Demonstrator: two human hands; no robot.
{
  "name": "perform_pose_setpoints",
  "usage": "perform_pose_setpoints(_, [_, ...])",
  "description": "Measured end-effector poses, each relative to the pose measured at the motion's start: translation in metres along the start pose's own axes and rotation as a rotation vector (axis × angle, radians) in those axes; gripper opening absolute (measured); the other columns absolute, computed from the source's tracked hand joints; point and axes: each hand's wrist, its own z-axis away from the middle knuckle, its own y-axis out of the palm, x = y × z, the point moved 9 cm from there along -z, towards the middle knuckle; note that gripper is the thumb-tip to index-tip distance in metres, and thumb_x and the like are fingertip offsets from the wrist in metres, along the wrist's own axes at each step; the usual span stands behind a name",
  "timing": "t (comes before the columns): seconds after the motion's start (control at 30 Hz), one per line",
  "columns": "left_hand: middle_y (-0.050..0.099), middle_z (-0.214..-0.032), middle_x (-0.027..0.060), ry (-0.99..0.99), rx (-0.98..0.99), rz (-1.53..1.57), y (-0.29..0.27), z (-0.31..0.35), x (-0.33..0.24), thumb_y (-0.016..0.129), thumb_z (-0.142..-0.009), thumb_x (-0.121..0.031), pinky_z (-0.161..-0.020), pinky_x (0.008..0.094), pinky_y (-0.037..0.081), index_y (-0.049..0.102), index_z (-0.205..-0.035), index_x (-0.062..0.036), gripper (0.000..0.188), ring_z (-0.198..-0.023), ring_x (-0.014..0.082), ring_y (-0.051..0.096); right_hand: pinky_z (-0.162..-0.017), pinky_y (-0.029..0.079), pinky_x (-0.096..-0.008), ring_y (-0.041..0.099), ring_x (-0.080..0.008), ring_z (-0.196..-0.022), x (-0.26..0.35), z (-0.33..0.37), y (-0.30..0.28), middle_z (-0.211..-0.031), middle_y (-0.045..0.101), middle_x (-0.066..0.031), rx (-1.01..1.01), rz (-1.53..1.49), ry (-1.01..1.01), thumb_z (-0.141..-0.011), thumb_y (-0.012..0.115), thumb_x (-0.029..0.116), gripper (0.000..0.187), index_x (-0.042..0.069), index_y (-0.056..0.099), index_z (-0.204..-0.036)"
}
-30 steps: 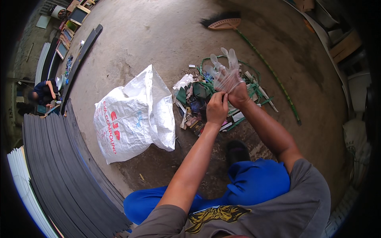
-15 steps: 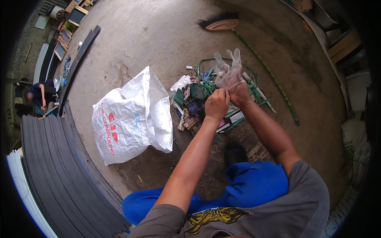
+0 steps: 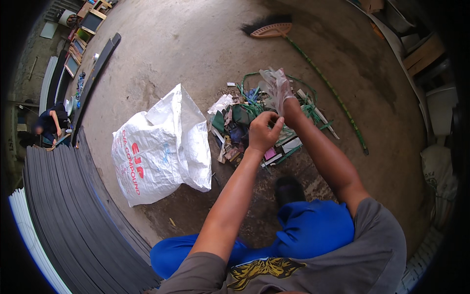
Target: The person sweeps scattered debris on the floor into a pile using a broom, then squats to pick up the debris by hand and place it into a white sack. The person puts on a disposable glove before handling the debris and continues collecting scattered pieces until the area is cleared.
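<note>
A clear plastic glove (image 3: 272,88) covers my right hand (image 3: 289,102), which is turned edge-on with its fingers stretched upward inside the thin film. My left hand (image 3: 264,132) is bare and closed, its thumb and fingertips pinching the glove's loose cuff near the right wrist. Beneath both hands lies a heap of scrap (image 3: 240,117) on the floor, with green strapping, dark cloth-like pieces, white scraps and thin strips. To the left of the heap stands a white woven sack (image 3: 156,147) with red print, its mouth gaping toward the scrap.
A broom (image 3: 271,30) with black bristles and a green handle (image 3: 333,88) lies beyond the heap to the right. Long dark strips (image 3: 63,210) are stacked at the left. Farther off, a person (image 3: 53,122) bends over. Sacks and boards line the right edge.
My right hand has turned edge-on, and the glove's spread fingers have bunched together. My left hand has shifted slightly down and left, with its fingers still at the cuff.
</note>
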Motion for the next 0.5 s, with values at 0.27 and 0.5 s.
perform_pose_setpoints(0.27, [0.066,-0.084,0.0044,-0.867,-0.431,0.777,-0.039,-0.022,0.058,0.071,-0.094,-0.034,-0.067,0.0324,0.053,0.065,-0.093,-0.0013,0.034,-0.077,0.0177,0.066,-0.112,0.035,-0.0421,0.047,-0.0325,-0.135,0.039,0.050,0.048,-0.153,0.042,-0.0155,0.198,0.960,-0.623,-0.093,0.068,0.031,0.069,0.020,0.040,-0.155])
perform_pose_setpoints(0.5, [0.063,-0.075,0.0017,-0.824,-0.208,0.904,-0.039,-0.042,0.079,0.067,-0.097,-0.030,-0.056,0.0285,0.042,0.069,-0.086,-0.0064,0.026,-0.061,0.0124,0.054,-0.115,0.029,-0.0508,0.043,-0.0373,-0.137,0.040,0.071,0.070,-0.149,0.047,-0.0136,0.284,1.377,-0.754,-0.084,0.074,0.044,0.072,0.026,0.048,-0.149])
